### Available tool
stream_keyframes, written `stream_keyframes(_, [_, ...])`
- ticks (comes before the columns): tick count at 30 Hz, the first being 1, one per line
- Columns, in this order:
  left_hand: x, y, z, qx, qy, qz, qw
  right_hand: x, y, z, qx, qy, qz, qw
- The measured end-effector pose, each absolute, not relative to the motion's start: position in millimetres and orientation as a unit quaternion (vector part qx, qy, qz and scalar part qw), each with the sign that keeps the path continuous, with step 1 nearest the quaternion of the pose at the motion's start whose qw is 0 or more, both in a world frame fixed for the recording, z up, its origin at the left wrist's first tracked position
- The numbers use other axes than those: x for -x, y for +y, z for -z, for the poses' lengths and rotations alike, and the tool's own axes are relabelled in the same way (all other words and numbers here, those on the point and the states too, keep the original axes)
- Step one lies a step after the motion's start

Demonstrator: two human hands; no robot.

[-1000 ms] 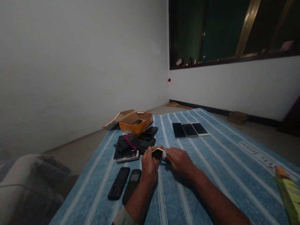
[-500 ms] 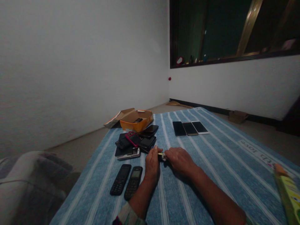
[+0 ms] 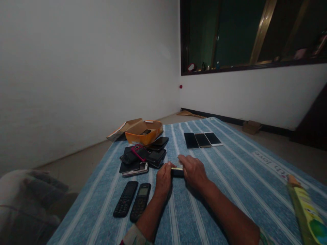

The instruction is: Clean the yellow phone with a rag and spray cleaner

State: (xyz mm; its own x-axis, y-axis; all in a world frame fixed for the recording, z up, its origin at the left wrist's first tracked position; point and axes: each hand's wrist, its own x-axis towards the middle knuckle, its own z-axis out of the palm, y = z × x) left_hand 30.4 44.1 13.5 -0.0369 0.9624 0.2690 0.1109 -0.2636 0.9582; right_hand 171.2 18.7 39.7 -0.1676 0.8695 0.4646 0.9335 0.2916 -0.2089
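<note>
A dark, flat phone (image 3: 177,173) with a pale yellowish upper edge is held low over the striped cloth, seen nearly edge-on. My left hand (image 3: 162,180) is closed around its left end. At its right end is my right hand (image 3: 195,173), fingers bent against the phone and the index finger raised above it. Left of my left wrist lie two black keypad phones, one (image 3: 125,199) beside the other (image 3: 140,202). Beyond my left hand is a pile of dark phones (image 3: 155,156), with a pink-framed phone (image 3: 138,153) and a silver-edged phone (image 3: 135,169) among them.
An open orange box (image 3: 143,137) holding a small phone stands behind the pile. Three smartphones (image 3: 203,140) lie in a row farther right. A yellow-green package (image 3: 305,211) rests at the right edge. Blue striped cloth (image 3: 224,177) covers the surface.
The white bit at my right fingertips no longer shows. My right hand's index finger has lifted, and more of the phone's dark side is visible. The view has turned slightly right.
</note>
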Motion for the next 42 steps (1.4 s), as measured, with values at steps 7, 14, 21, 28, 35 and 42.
stream_keyframes(7, [-32.2, 44.1, -14.2, -0.583, 0.472, -0.547, 0.372, -165.1, 17.9, -38.7, 0.625, -0.747, 0.065, 0.218])
stream_keyframes(14, [-32.3, 45.1, -14.9, -0.588, 0.473, -0.544, 0.368, -165.7, 13.1, -44.6, 0.553, -0.812, 0.038, 0.183])
stream_keyframes(21, [-32.1, 44.6, -14.5, -0.591, 0.472, -0.544, 0.364, -203.0, 6.0, -66.1, 0.491, -0.843, -0.133, 0.176])
stream_keyframes(28, [-32.5, 44.4, -11.1, -0.591, 0.468, -0.541, 0.372, -221.5, 13.6, -65.0, 0.432, -0.832, -0.266, 0.223])
stream_keyframes(35, [-31.8, 45.1, -12.2, -0.598, 0.466, -0.539, 0.367, -188.5, 15.5, -57.4, 0.487, -0.844, -0.125, 0.186])
stream_keyframes(42, [-29.7, 49.0, -10.8, -0.612, 0.467, -0.526, 0.361, -152.8, 26.2, -57.4, 0.528, -0.84, -0.064, 0.111])
